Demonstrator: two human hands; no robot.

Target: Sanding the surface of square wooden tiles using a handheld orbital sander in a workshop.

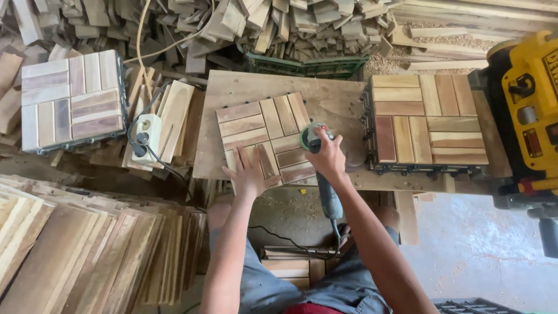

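Left hand [249, 172] flat, fingers spread, pinning wood tile [268, 138] on counter [337, 99]; right hand [325, 158] wrapped around sander [317, 152]. Tile likely stiff, light, slides unless pressed.

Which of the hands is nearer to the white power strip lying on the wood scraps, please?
Left. The left hand rests on the slatted wooden tile, right of the white power strip; the right hand is farther right.

The square slatted wooden tile [268, 139] shows a tan and reddish-brown parquet pattern; the stacked wooden tiles [429, 119] match; the boxy planer machine [532, 110] is yellow.
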